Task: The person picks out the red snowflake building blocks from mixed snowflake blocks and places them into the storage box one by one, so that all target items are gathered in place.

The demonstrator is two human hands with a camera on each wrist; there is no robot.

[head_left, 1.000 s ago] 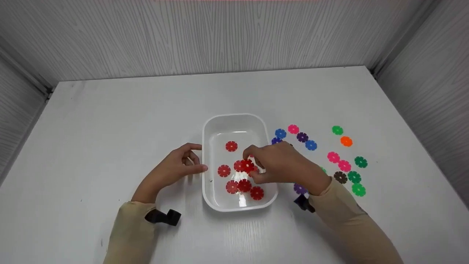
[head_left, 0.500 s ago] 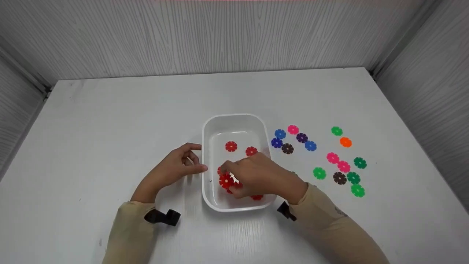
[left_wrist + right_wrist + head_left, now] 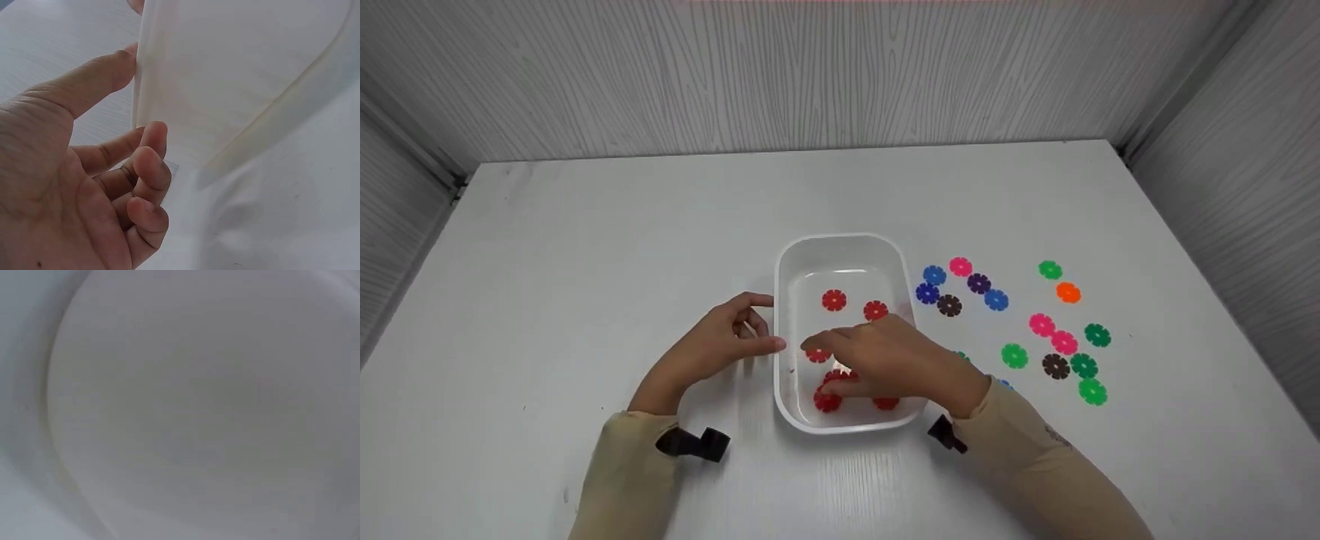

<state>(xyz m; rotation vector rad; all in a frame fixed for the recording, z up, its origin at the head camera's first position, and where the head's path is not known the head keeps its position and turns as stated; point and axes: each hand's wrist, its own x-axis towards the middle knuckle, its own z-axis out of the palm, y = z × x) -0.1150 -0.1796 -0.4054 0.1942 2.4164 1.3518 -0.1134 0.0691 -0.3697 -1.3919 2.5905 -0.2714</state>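
The white plastic tray (image 3: 840, 239) holds several red flower-shaped plastic discs (image 3: 834, 300). Over the tray's front half, my right hand (image 3: 889, 358) has its thumb and forefinger spread apart, the thumb close over a red disc (image 3: 827, 400) on the bottom. Its palm and fingers cover part of the other red discs. At the tray's left side, my left hand (image 3: 724, 339) touches the rim with its thumb tip. In the left wrist view, the left hand's other fingers (image 3: 152, 174) bend loosely beside the outer tray wall (image 3: 225, 84). Only blurred tray wall (image 3: 197, 405) fills the right wrist view.
Right of the tray, loose flower discs lie scattered on the white table (image 3: 622, 225): blue (image 3: 997, 300), pink (image 3: 1064, 343), green (image 3: 1015, 355), brown (image 3: 1056, 366) and orange (image 3: 1068, 292). Some are partly behind my right arm. Grey wood-grain panels (image 3: 840, 75) surround the table.
My right hand has moved left and toward the front of the tray. The red disc it pinched has left its fingers, which have spread. My left hand has stayed in place.
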